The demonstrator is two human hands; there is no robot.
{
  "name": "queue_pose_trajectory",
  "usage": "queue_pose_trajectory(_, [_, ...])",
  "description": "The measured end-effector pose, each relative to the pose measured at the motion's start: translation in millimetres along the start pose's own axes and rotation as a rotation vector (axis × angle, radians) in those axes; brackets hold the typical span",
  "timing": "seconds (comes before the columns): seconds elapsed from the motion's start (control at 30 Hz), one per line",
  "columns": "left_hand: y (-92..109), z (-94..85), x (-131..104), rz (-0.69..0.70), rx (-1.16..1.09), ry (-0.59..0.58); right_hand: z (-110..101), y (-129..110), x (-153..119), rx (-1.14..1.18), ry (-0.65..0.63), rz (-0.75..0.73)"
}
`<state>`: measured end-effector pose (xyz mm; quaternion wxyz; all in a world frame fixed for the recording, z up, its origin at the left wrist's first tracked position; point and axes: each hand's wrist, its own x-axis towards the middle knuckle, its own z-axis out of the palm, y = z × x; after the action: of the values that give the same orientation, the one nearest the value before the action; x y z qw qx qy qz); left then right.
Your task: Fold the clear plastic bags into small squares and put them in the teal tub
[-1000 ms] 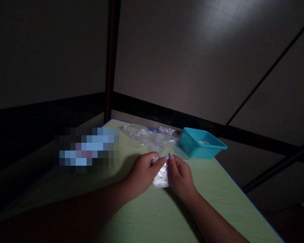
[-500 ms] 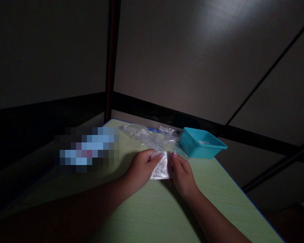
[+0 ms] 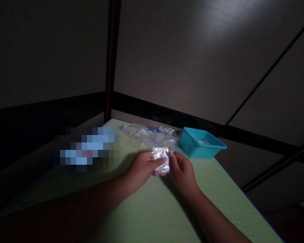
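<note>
A small, shiny clear plastic packet [image 3: 160, 152], roughly rectangular, is held up above the table between both hands. My left hand [image 3: 142, 167] is closed on its left side, thumb laid across the front and the other fingers behind it. At the packet's right edge, my right hand [image 3: 182, 170] is closed in a pinch, the thumb tip against that edge. Whatever the packet contains cannot be made out. Just beyond the hands lie several crumpled clear plastic bags [image 3: 142, 135].
A turquoise plastic basket [image 3: 205, 152] stands at the right edge of the light green table [image 3: 147, 216], with some whitish plastic inside. A blue strip-like thing [image 3: 154, 129] lies among the bags. At left is a pixelated blue patch [image 3: 91, 145]. Dark panels [image 3: 179, 60] rise behind.
The packet has shifted slightly up and looks narrower, its right part now folded or turned in. My left thumb reaches further across its front. The basket and loose bags have stayed put.
</note>
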<state>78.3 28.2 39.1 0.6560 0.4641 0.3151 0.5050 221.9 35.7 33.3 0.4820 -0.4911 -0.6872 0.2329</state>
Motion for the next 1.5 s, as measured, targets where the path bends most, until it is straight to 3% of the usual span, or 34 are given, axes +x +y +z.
queue_pose_trajectory(0.2, [0.4,-2.5,-0.6,-0.094,0.09,0.007,-5.4,-2.1,3.3,-0.152,0.079,-0.038])
queue_pose_trajectory(0.43, [2.5,-2.1,-1.5,-0.045,0.041,0.04,-2.8,-1.3,1.3,0.119,-0.015,0.111])
queue_pose_trajectory(0.53, [4.4,-1.3,-2.6,-0.046,0.015,0.033,-1.8,0.4,1.2,0.126,-0.05,0.123])
queue_pose_trajectory(0.87, [0.9,-2.7,-1.4,-0.072,0.037,0.025,-3.6,6.4,3.2,0.063,0.001,0.084])
queue_pose_trajectory(1.5, [-6.2,-4.8,0.2,-0.122,0.159,-0.09,-6.0,7.8,7.0,0.37,0.057,0.079])
